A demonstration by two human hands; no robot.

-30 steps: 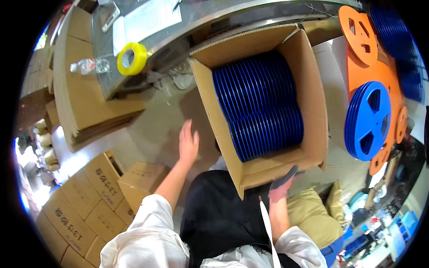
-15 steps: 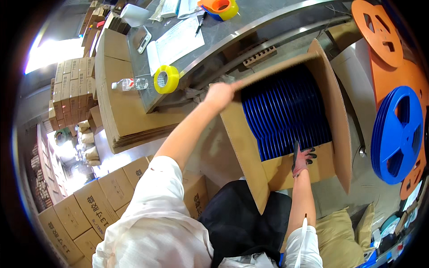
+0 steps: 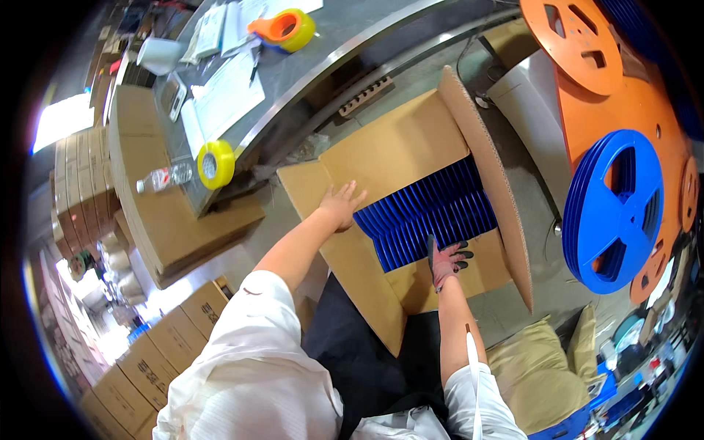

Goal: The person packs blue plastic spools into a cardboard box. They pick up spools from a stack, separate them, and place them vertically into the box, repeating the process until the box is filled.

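A cardboard box (image 3: 400, 147) with raised flaps stands before me. Inside it, a row of blue plastic reels (image 3: 433, 209) stands packed on edge. The far flap is folded inward and covers part of the reels. My bare left hand (image 3: 339, 207) rests on the left flap near its corner with the far flap, fingers spread. My right hand (image 3: 446, 262), in a red and black glove, lies on the folded near flap at the front edge of the reels, its fingers also apart. Neither hand holds anything.
On the right stand a stack of blue reels (image 3: 612, 213) and orange reels (image 3: 576, 48). A grey table (image 3: 352, 33) at the far left carries papers, yellow tape (image 3: 215, 165) and a tape dispenser (image 3: 282, 29). A bottle (image 3: 165, 177) lies on flat cardboard (image 3: 139, 139). Cartons (image 3: 150, 367) are stacked at lower left.
The far flap has come down inward over the reels. My left hand has let go of its edge and moved onto the left flap. The whole view has shifted.
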